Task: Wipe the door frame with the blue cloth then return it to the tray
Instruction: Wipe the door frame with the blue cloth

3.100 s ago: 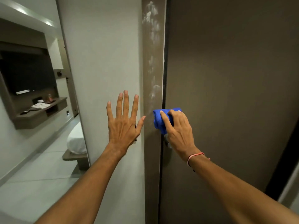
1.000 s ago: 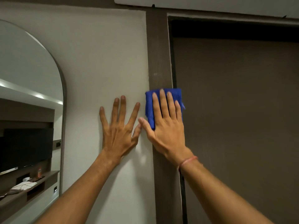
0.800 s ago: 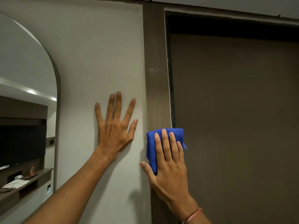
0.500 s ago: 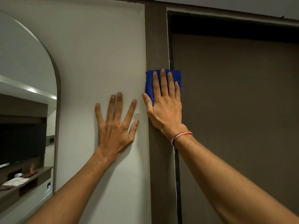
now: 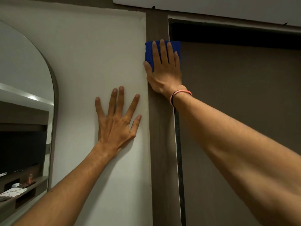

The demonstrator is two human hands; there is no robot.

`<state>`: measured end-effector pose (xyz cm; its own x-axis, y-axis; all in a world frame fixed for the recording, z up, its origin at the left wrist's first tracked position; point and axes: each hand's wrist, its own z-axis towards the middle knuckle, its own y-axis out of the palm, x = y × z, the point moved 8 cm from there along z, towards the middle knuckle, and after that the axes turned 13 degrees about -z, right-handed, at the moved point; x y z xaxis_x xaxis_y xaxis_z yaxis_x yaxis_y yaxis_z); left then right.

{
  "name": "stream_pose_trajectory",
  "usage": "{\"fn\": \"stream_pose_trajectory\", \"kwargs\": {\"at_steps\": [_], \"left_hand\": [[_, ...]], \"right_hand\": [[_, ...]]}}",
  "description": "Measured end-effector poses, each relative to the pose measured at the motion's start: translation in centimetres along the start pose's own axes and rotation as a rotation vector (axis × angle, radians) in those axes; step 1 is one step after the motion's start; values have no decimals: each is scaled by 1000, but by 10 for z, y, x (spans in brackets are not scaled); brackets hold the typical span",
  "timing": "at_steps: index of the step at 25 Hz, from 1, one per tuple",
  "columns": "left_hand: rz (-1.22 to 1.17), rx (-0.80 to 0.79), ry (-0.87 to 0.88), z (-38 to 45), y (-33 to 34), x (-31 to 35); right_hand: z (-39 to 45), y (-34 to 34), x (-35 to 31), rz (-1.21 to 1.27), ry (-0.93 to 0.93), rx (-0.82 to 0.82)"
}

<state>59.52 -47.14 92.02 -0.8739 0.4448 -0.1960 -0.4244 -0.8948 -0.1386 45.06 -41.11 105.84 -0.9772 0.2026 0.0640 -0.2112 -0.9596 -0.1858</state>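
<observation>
A folded blue cloth (image 5: 149, 53) lies flat against the brown vertical door frame (image 5: 161, 144), high up near its top corner. My right hand (image 5: 164, 70) presses on the cloth with flat fingers and covers most of it. My left hand (image 5: 116, 123) rests spread and flat on the pale wall (image 5: 97, 54) just left of the frame, lower than the right hand, and holds nothing. No tray is in view.
The dark brown door (image 5: 236, 111) fills the right side, with a dark gap above it. An arched mirror (image 5: 24, 111) hangs on the wall at the left and reflects a shelf and a screen. A white panel (image 5: 211, 7) runs along the top.
My right hand has slid the cloth up the frame, from mid-height about a second ago to near the top corner now. My left hand has stayed on the wall.
</observation>
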Motion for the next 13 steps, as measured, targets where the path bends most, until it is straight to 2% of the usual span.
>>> {"fn": "stream_pose_trajectory", "kwargs": {"at_steps": [2,4,9,13], "left_hand": [[-5,10,5,0,0,0],[-12,-3,-6,-4,-1,0],[-42,-64,-32,-52,2,5],[-66,-82,-53,-103,5,12]], "right_hand": [[-2,2,0,7,21,6],[-38,11,-4,0,9,34],[-179,33,-11,3,56,64],[-321,60,-23,0,43,-29]]}}
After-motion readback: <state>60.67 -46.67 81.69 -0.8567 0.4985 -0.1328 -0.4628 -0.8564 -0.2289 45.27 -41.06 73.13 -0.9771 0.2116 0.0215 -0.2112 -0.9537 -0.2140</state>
